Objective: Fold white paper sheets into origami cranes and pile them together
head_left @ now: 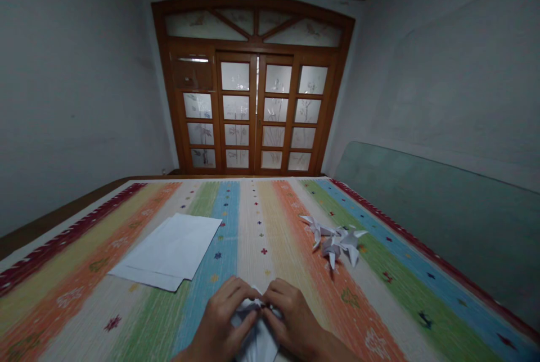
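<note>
A partly folded piece of white paper [259,339] is between my two hands at the bottom centre. My left hand [225,317] pinches its upper left part, thumb on top and fingers curled. From the other side, my right hand [291,314] grips the upper right part, its fingertips close to those of my left hand. The fingers hide much of the paper's top. Several folded white paper figures [337,241] with pointed tips lie in a cluster to the right, beyond my right hand. White paper sheets [171,249] lie overlapping at the left.
A striped, multicoloured cloth [248,227] covers the table under everything. Along the right side stands a pale green panel [422,199]. Wooden doors [257,109] with glass panes are beyond the table's far edge, between grey walls.
</note>
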